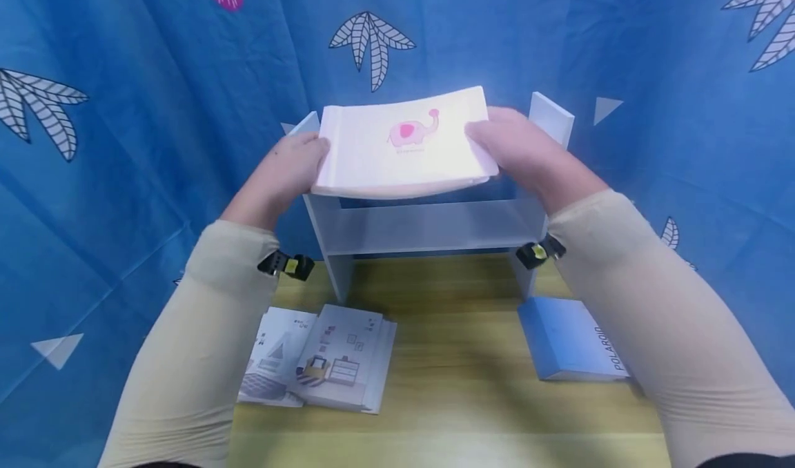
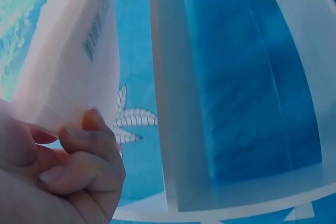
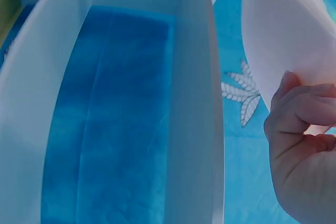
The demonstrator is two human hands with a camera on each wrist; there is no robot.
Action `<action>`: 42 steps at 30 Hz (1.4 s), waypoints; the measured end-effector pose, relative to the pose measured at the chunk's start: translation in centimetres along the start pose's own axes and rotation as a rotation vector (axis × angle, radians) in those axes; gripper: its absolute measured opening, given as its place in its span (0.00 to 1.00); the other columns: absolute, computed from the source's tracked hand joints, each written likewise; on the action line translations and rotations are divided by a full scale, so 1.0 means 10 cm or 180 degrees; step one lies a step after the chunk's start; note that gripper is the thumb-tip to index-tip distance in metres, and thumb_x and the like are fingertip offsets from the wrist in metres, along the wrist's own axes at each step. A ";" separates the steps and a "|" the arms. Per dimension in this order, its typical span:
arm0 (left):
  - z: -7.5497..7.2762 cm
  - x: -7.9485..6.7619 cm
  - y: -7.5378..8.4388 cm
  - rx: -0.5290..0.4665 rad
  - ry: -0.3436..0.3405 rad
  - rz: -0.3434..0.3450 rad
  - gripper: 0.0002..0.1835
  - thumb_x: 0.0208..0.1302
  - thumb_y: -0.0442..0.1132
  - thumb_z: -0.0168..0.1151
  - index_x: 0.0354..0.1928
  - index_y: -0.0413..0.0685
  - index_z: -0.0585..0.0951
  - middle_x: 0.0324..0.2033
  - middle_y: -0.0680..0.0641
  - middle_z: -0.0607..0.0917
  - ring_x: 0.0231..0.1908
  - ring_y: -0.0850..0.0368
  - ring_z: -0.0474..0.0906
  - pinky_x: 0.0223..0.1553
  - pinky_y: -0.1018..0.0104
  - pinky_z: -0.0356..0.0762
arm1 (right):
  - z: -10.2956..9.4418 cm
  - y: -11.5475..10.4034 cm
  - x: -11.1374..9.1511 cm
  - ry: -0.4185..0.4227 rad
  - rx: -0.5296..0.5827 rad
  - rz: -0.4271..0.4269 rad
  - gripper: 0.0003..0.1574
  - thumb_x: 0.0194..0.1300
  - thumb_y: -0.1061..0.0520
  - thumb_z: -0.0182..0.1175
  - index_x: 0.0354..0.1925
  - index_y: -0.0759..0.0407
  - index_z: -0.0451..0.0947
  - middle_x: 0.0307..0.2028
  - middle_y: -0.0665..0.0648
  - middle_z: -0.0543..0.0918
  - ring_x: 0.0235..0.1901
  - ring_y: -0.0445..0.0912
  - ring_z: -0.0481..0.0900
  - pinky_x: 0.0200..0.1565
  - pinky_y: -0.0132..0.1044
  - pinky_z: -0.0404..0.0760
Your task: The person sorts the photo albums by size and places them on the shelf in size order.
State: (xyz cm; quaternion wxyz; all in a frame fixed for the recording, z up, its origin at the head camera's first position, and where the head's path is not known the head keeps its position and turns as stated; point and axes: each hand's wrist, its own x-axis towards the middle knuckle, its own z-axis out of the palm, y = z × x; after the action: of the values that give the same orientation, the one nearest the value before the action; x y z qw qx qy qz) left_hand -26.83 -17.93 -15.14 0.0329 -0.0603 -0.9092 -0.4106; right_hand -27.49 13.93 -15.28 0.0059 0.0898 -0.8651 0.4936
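Both hands hold up a white, slightly sagging soft pack, like a tissue pack [image 1: 366,150], with a pink elephant printed on top. In the left wrist view a barcode shows on the underside of the pack [image 2: 63,51]. My left hand [image 1: 292,168] grips its left end, thumb on top and fingers curled below. At the right end my right hand [image 1: 518,143] pinches it the same way, its curled fingers [image 3: 304,103] under the pack in the right wrist view. Behind and below the pack stands a white shelf [image 1: 435,226], its upper part partly hidden by the pack.
Two pale books or boxes with room drawings, one overlapping the other [image 1: 338,357], lie on the wooden table [image 1: 447,413] at left. A blue box marked POLAROID [image 1: 577,340] lies at right, partly behind the right sleeve. A blue patterned curtain [image 1: 472,33] hangs behind the shelf.
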 end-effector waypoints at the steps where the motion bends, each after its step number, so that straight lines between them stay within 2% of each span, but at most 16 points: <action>1: -0.02 0.04 0.01 0.0058 0.0046 -0.0022 0.33 0.78 0.63 0.36 0.78 0.59 0.63 0.71 0.48 0.69 0.65 0.46 0.66 0.66 0.39 0.62 | 0.00 -0.04 0.06 0.0002 0.0004 0.0013 0.32 0.78 0.37 0.42 0.70 0.49 0.68 0.50 0.58 0.80 0.45 0.53 0.78 0.50 0.43 0.72; 6: -0.11 0.16 0.04 0.0233 0.0309 -0.0096 0.34 0.79 0.60 0.36 0.81 0.62 0.51 0.79 0.54 0.54 0.74 0.47 0.55 0.70 0.38 0.55 | 0.06 -0.21 0.34 0.0032 -0.0017 0.0160 0.31 0.78 0.41 0.44 0.72 0.52 0.67 0.52 0.56 0.79 0.45 0.52 0.79 0.46 0.40 0.75; 8: -0.13 0.19 0.05 0.0252 0.0413 -0.0100 0.33 0.79 0.58 0.37 0.81 0.62 0.51 0.79 0.55 0.52 0.75 0.47 0.54 0.70 0.38 0.56 | 0.10 -0.27 0.45 0.0052 -0.0035 0.0242 0.32 0.78 0.43 0.44 0.73 0.52 0.64 0.54 0.54 0.78 0.46 0.51 0.79 0.46 0.38 0.76; 11: -0.12 0.21 0.05 0.0452 0.0514 -0.0074 0.32 0.79 0.55 0.39 0.80 0.58 0.56 0.78 0.53 0.55 0.72 0.45 0.60 0.68 0.39 0.62 | 0.14 -0.30 0.60 0.0089 -0.0129 0.0335 0.31 0.77 0.47 0.45 0.73 0.55 0.65 0.54 0.54 0.76 0.42 0.50 0.77 0.39 0.35 0.76; 15: -0.03 0.21 0.04 0.0927 0.0566 -0.0043 0.33 0.76 0.54 0.44 0.79 0.53 0.60 0.77 0.46 0.60 0.67 0.41 0.66 0.63 0.40 0.69 | 0.20 -0.29 0.76 0.0116 -0.0242 0.0399 0.30 0.75 0.53 0.44 0.71 0.59 0.66 0.51 0.56 0.75 0.34 0.49 0.74 0.31 0.33 0.73; 17: 0.03 0.20 0.01 0.1188 0.0570 0.0001 0.33 0.75 0.54 0.47 0.78 0.51 0.62 0.74 0.42 0.65 0.62 0.40 0.69 0.59 0.41 0.73 | 0.24 -0.27 0.82 0.0156 -0.0344 0.0422 0.31 0.74 0.54 0.44 0.71 0.60 0.65 0.49 0.56 0.74 0.33 0.49 0.73 0.30 0.33 0.73; 19: 0.09 0.19 -0.03 0.1464 0.0595 0.0106 0.31 0.75 0.53 0.49 0.74 0.48 0.68 0.67 0.40 0.74 0.56 0.41 0.74 0.54 0.43 0.76 | 0.29 -0.26 0.86 0.0215 -0.0542 0.0412 0.30 0.74 0.54 0.43 0.69 0.62 0.66 0.47 0.58 0.73 0.32 0.50 0.72 0.30 0.35 0.71; 24: 0.20 0.18 -0.10 0.2110 0.0751 0.0386 0.22 0.78 0.49 0.51 0.64 0.45 0.78 0.51 0.40 0.83 0.42 0.43 0.79 0.46 0.46 0.80 | 0.39 -0.25 0.91 0.0274 -0.1242 0.0215 0.27 0.74 0.53 0.40 0.62 0.67 0.70 0.50 0.62 0.73 0.40 0.53 0.73 0.41 0.38 0.72; 28: 0.25 0.20 -0.12 0.2554 0.0899 0.0468 0.20 0.78 0.48 0.52 0.59 0.43 0.81 0.45 0.39 0.85 0.40 0.43 0.81 0.45 0.46 0.82 | 0.45 -0.27 0.89 0.0298 -0.1592 0.0274 0.31 0.78 0.47 0.40 0.68 0.64 0.68 0.54 0.62 0.74 0.51 0.54 0.72 0.55 0.42 0.70; 31: 0.28 0.22 -0.11 0.2768 0.0965 0.0492 0.18 0.78 0.46 0.52 0.56 0.42 0.82 0.40 0.39 0.85 0.39 0.43 0.82 0.44 0.47 0.83 | 0.48 -0.28 0.87 0.0315 -0.1762 0.0423 0.35 0.79 0.41 0.42 0.72 0.60 0.66 0.52 0.60 0.76 0.53 0.54 0.73 0.57 0.46 0.70; 33: 0.30 0.24 -0.11 0.2836 0.0996 0.0495 0.18 0.78 0.46 0.52 0.56 0.42 0.82 0.39 0.39 0.85 0.38 0.43 0.82 0.43 0.48 0.84 | 0.49 -0.26 0.87 0.0362 -0.1901 0.0454 0.35 0.78 0.38 0.43 0.70 0.59 0.69 0.48 0.59 0.77 0.52 0.54 0.74 0.54 0.47 0.71; 36: 0.32 0.26 -0.12 0.2842 0.1037 0.0525 0.18 0.79 0.46 0.52 0.56 0.43 0.82 0.39 0.39 0.85 0.38 0.43 0.83 0.42 0.49 0.84 | 0.48 -0.22 0.87 0.0484 -0.1998 0.0442 0.33 0.77 0.38 0.43 0.63 0.59 0.75 0.43 0.59 0.77 0.47 0.54 0.76 0.48 0.46 0.73; 39: 0.33 0.27 -0.16 0.2798 0.1097 0.0623 0.17 0.79 0.47 0.51 0.54 0.43 0.83 0.37 0.40 0.85 0.37 0.44 0.82 0.40 0.50 0.83 | 0.43 -0.17 0.88 0.0618 -0.1982 0.0351 0.28 0.75 0.40 0.43 0.52 0.58 0.78 0.39 0.58 0.76 0.44 0.53 0.76 0.44 0.45 0.72; 42: 0.32 0.26 -0.21 0.2716 0.1192 0.0763 0.17 0.79 0.47 0.50 0.50 0.43 0.83 0.36 0.42 0.84 0.37 0.45 0.81 0.38 0.49 0.82 | 0.38 -0.14 0.86 0.0640 -0.1861 0.0214 0.25 0.75 0.42 0.42 0.45 0.58 0.78 0.37 0.59 0.75 0.42 0.54 0.76 0.44 0.45 0.72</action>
State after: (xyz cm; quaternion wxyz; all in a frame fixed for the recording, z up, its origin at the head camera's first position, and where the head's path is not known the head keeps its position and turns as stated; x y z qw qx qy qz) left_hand -29.71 -16.65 -18.54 0.2650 -0.0709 -0.9617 0.0020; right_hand -35.43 8.71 -15.22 0.1007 0.0064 -0.9679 0.2301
